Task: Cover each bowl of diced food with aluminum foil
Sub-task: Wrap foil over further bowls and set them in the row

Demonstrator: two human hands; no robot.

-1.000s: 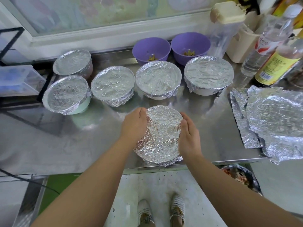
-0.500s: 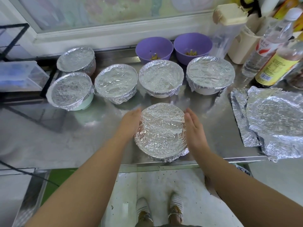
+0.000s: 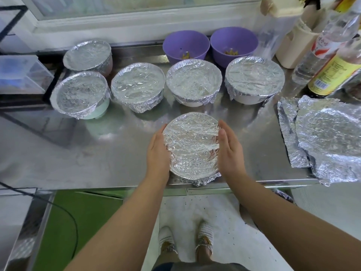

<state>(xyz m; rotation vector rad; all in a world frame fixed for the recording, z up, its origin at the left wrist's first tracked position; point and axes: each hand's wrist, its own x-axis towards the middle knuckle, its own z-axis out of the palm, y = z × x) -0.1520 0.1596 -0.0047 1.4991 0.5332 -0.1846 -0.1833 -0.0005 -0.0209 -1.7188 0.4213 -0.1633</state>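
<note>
A foil-covered bowl [image 3: 192,145] stands near the front edge of the steel counter [image 3: 97,153]. My left hand [image 3: 157,153] presses flat against its left side and my right hand [image 3: 229,151] against its right side, fingers straight on both. Behind it stand several more foil-covered bowls: a row [image 3: 137,85] [image 3: 193,81] [image 3: 254,77] [image 3: 81,94] and one further back at the left [image 3: 88,54]. Two purple bowls [image 3: 185,45] [image 3: 233,43] with a little yellow diced food stand uncovered at the back.
Loose crumpled foil sheets [image 3: 328,137] lie at the counter's right end, overhanging the edge. Bottles [image 3: 336,71] and a cream container [image 3: 295,42] crowd the back right. A clear plastic box [image 3: 21,75] sits at the left. A black cable [image 3: 48,202] runs below.
The near bowl has slid a little away from the counter's front edge between my hands. My fingers have straightened along its sides.
</note>
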